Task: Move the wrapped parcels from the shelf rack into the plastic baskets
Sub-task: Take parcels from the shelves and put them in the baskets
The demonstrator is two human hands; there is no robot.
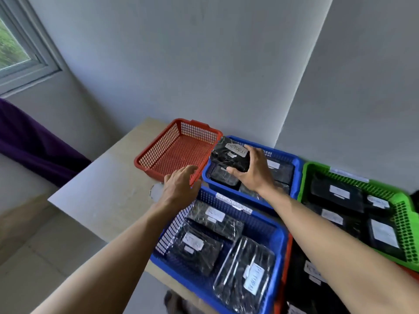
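My right hand (255,172) grips a black wrapped parcel (229,155) with a white label, holding it over the left end of the far blue basket (292,158), beside the red basket's right wall. My left hand (179,185) hovers open at the near right corner of the empty red basket (172,152), holding nothing. The far blue basket holds other black parcels (224,177). A near blue basket (277,236) contains several wrapped parcels with labels. A green basket (405,211) on the right holds several more.
The baskets sit on a pale tabletop (106,189) against a grey wall. Another red basket (282,288) lies at the lower right, partly under my right forearm. A purple cloth (29,141) and a window (20,51) are at the left.
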